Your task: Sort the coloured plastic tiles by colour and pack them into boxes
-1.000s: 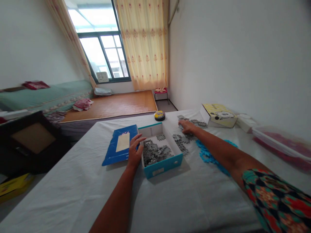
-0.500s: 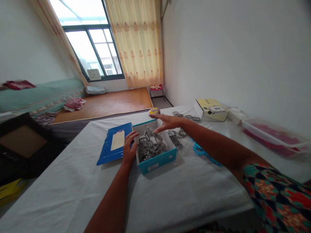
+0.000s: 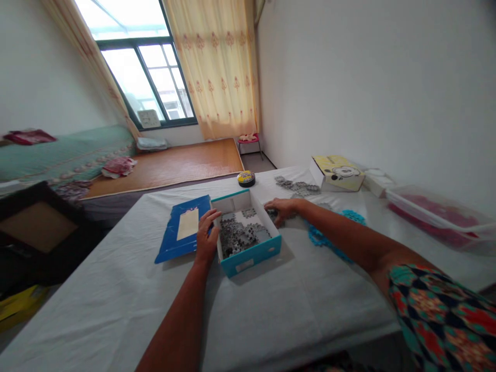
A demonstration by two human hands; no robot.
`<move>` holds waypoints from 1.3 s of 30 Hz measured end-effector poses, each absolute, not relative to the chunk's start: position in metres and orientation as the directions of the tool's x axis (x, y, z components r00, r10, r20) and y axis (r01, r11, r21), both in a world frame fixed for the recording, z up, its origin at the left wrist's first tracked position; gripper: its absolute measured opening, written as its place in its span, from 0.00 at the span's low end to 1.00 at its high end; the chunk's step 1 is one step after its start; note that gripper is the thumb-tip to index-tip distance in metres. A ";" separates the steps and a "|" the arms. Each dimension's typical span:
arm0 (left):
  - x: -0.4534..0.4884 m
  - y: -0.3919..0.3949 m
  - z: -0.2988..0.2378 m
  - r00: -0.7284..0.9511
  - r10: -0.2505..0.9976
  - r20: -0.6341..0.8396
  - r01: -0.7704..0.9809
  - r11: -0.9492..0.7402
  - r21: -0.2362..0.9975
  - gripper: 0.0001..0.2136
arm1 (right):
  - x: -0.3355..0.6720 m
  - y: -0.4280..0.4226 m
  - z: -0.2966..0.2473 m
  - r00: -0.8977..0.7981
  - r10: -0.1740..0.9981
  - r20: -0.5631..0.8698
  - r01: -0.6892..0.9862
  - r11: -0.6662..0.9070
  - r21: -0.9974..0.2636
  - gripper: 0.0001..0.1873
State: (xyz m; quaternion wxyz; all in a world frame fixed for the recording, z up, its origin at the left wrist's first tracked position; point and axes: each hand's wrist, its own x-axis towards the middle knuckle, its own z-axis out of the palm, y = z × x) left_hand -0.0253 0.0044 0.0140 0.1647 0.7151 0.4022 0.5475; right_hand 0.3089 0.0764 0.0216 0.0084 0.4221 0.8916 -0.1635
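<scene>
A turquoise cardboard box (image 3: 251, 257) stands on the table, part filled with grey interlocking plastic pieces (image 3: 236, 235). My left hand (image 3: 207, 232) grips its left wall, fingers over the rim. Just beyond the right wall, my right hand (image 3: 284, 207) bends its fingers down around more grey pieces (image 3: 272, 213), which it partly hides. To the left of the box lies a blue lid (image 3: 170, 232) with a cream label. Beneath my right forearm are bright blue linked pieces (image 3: 352, 216).
Further back are a round yellow tin (image 3: 246, 179) and a flat grey linked strip (image 3: 298, 187). A yellow and white carton (image 3: 337, 174), a small white box (image 3: 377, 182) and a clear tub (image 3: 437, 214) of red pieces line the wall side of the white-covered table (image 3: 116, 289).
My right hand has moved from above the box to the grey pieces right of it. The grey pieces that were blurred under that hand now lie in the box. My left hand stays put.
</scene>
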 end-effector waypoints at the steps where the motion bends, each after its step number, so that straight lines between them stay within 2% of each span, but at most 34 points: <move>1: -0.026 0.004 0.014 0.077 0.756 0.651 0.397 -0.622 0.675 0.19 | 0.311 0.081 0.024 -0.640 0.754 -0.147 0.758 0.590 -0.277 0.43; 3: -0.026 0.005 0.014 0.080 0.755 0.651 0.401 -0.622 0.672 0.19 | 0.316 0.086 0.027 -0.607 0.781 -0.146 0.786 0.563 -0.257 0.37; 5: -0.026 0.004 0.014 0.086 0.750 0.655 0.404 -0.628 0.666 0.19 | 0.319 0.087 0.027 -0.558 0.820 -0.130 0.819 0.518 -0.246 0.36; 9: -0.026 0.004 0.015 0.093 0.740 0.666 0.410 -0.638 0.652 0.18 | 0.318 0.081 0.021 -0.486 0.874 -0.025 0.845 0.462 -0.269 0.34; 14: -0.025 0.004 0.015 0.086 0.723 0.685 0.410 -0.652 0.638 0.18 | 0.322 0.077 0.016 -0.458 0.883 0.102 0.829 0.465 -0.309 0.32; 19: -0.024 0.004 0.015 0.080 0.725 0.684 0.420 -0.647 0.637 0.19 | 0.318 0.071 0.036 -0.199 0.939 0.281 0.883 0.296 -0.364 0.24; 21: -0.023 0.004 0.015 0.081 0.727 0.682 0.422 -0.644 0.638 0.19 | 0.305 0.067 0.055 -0.181 0.911 0.370 0.829 0.344 -0.441 0.25; 24: -0.023 0.004 0.015 0.082 0.734 0.674 0.420 -0.639 0.645 0.19 | 0.287 0.064 0.088 -0.363 0.818 0.447 0.648 0.566 -0.509 0.35; 26: -0.023 0.004 0.016 0.080 0.737 0.671 0.419 -0.636 0.648 0.19 | 0.289 0.064 0.103 -0.472 0.785 0.401 0.601 0.619 -0.505 0.40; 28: -0.023 0.004 0.016 0.083 0.735 0.673 0.419 -0.639 0.645 0.19 | 0.308 0.064 0.105 -0.471 0.840 0.271 0.689 0.542 -0.482 0.42; 31: -0.023 0.004 0.015 0.089 0.728 0.680 0.414 -0.648 0.640 0.18 | 0.349 0.060 0.083 -0.331 0.943 -0.035 0.890 0.300 -0.343 0.52; 34: -0.023 0.004 0.015 0.082 0.723 0.686 0.410 -0.652 0.638 0.18 | 0.377 0.053 0.049 -0.166 0.948 -0.270 0.974 0.116 -0.192 0.68; 36: -0.023 0.004 0.015 0.085 0.723 0.685 0.411 -0.652 0.637 0.18 | 0.380 0.053 0.035 -0.103 0.939 -0.327 0.987 0.056 -0.150 0.73; 39: -0.024 0.004 0.015 0.093 0.729 0.678 0.415 -0.648 0.639 0.18 | 0.377 0.063 0.033 -0.102 0.929 -0.355 0.984 0.042 -0.174 0.72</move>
